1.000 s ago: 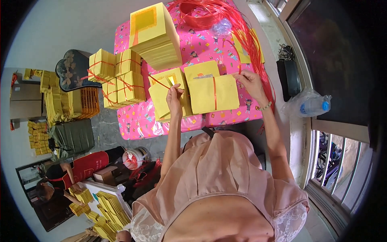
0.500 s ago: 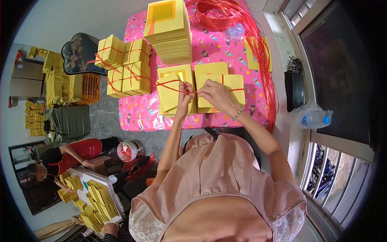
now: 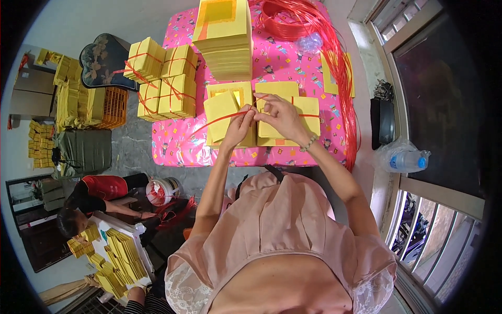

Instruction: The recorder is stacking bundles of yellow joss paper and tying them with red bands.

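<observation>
Ribbon (image 3: 219, 120) now lower, tall stack (image 3: 224, 44) beyond

crumpled clear plastic (image 3: 309, 43) lies toward table's (image 3: 175, 152) far right corner | floral-patterned seat (image 3: 104, 62) stands beyond left edge | white bucket (image 3: 172, 189) off near left corner | bagged bottle (image 3: 409, 162) past right edge | dark object (image 3: 386, 123), possibly a case, near bottle

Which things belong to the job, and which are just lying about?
Likely the job:
red strip, pinched in the left hand, right hand alongside
yellow paper stack by the right hand
strapped yellow bundles
tall yellow stack
red coil

Seemingly just lying about:
crumpled clear plastic
bagged bottle
dark flowered object
</observation>
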### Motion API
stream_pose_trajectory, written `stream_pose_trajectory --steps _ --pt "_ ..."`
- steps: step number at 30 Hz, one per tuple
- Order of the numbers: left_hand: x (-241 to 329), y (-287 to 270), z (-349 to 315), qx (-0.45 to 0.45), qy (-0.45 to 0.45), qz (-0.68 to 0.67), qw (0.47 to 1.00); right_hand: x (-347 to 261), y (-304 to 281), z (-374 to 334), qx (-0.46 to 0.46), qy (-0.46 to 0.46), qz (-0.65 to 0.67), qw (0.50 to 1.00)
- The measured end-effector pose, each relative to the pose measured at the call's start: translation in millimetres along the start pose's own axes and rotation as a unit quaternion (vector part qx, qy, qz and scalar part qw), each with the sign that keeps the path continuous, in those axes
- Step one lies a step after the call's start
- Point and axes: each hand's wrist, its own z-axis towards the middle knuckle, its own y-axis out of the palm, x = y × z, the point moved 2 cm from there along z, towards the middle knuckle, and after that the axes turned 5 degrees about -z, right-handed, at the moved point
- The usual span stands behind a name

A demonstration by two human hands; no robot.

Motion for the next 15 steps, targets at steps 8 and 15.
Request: stream_pose_trajectory --steps 8,15 --pt "-11 -24 12 -0.097 -0.047 -0.119 0.987 30 14 9 -0.047 -0.026 0.215 0.975" --pt "-35 -27 7 -0.019 -0.063 -0.272 0.960 27 13 3 -0.101 -0.072 0.216 0.969"
